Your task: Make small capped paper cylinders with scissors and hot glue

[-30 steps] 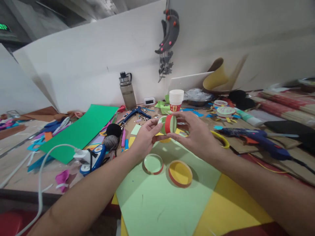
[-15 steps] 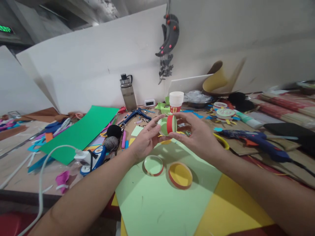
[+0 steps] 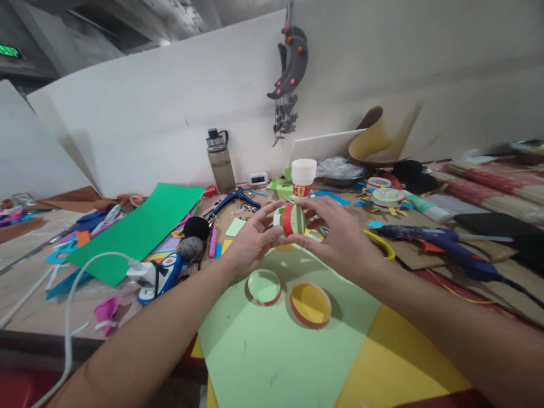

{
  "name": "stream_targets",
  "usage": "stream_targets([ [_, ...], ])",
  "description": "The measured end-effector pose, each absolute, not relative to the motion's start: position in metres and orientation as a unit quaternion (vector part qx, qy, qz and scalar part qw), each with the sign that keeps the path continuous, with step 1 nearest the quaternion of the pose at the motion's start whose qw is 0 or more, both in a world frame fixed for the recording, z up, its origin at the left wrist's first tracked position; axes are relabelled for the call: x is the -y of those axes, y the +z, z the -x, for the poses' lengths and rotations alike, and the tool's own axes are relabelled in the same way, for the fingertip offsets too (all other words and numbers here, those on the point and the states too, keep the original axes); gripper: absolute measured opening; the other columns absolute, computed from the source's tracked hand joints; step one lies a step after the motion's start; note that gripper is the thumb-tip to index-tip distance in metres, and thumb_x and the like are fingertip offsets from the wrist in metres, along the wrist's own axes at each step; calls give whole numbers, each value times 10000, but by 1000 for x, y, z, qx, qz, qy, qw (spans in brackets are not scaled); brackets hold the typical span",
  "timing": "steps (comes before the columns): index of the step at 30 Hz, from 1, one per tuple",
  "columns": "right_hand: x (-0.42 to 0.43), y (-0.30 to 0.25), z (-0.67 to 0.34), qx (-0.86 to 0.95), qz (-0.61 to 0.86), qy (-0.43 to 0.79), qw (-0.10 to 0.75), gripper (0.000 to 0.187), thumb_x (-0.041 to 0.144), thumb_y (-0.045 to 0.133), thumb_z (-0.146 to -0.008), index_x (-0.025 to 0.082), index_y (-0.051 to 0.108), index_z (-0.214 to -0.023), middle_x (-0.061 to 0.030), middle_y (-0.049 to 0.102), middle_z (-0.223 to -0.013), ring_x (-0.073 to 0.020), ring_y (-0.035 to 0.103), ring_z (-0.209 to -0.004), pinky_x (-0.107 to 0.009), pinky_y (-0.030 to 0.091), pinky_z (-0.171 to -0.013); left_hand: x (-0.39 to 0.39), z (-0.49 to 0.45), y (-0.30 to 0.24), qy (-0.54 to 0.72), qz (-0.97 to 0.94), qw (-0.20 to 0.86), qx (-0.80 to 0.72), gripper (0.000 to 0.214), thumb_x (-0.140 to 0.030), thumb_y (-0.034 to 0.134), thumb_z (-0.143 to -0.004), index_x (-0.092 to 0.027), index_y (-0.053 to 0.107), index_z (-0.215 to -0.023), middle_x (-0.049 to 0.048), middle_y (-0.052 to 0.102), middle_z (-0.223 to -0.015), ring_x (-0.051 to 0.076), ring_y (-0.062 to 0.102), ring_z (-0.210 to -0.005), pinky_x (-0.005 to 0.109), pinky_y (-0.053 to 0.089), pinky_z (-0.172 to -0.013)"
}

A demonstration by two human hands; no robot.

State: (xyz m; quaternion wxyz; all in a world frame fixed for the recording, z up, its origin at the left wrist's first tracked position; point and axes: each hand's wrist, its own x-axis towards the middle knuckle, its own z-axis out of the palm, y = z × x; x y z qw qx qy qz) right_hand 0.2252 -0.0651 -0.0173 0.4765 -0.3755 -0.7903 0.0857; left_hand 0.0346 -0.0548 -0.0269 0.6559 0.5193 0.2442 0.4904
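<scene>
Between my two hands is a short paper ring with a red band and pale green and white parts, held above the table on its side. My left hand grips its left edge, thumb in front and fingers behind. From the right, my right hand closes on the other edge with thumb and fingers. Below lie two shallow red-rimmed rings: one with a green inside, the other with a yellow inside. Both rest on a light green sheet.
Paper cups and a water bottle stand at the back. A blue glue gun lies at right, a dark green sheet at left. Near it sits a power strip with a white cable. A yellow sheet lies at lower right.
The held ring has turned a little and sunk slightly, showing more of its red band at an angle. Both hands still hold it; the rings on the sheet stay put.
</scene>
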Motion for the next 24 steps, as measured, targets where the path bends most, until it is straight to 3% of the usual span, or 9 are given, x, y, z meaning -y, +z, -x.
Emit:
stream_targets([
  [11, 68, -13, -224, 793, 374, 120, 465, 476, 447, 712, -807, 252, 594, -1225, -101, 608, -1119, -242, 603, -900, -436, 580, -784, 55, -33, -26, 487, -507, 663, -259, 587, -249, 846, -657, -301, 659, -1212, 50, 668, -1155, 177, 659, -928, 328, 542, -837],
  [18, 67, -13, -224, 787, 381, 125, 469, 487, 433, 722, -796, 230, 601, -1222, -102, 613, -1097, -242, 610, -894, -431, 575, -775, 54, -34, -27, 487, -504, 663, -263, 584, -225, 841, -662, -298, 665, -1214, 47, 697, -1065, 173, 662, -901, 319, 560, -808],
  [22, 64, -6, -231, 762, 409, 133, 485, 501, 454, 705, -801, 214, 608, -1230, -116, 617, -1133, -241, 626, -892, -403, 571, -734, 49, -32, -27, 515, -484, 657, -262, 530, -221, 830, -680, -289, 676, -1183, 23, 680, -1083, 156, 660, -903, 380, 566, -884],
  [24, 59, -5, -237, 764, 443, 125, 453, 521, 502, 695, -792, 216, 621, -1222, -112, 643, -1107, -245, 633, -870, -399, 559, -711, 45, -30, -28, 542, -462, 650, -265, 496, -226, 817, -700, -282, 676, -1173, 1, 673, -1055, 132, 655, -890, 396, 553, -933],
])
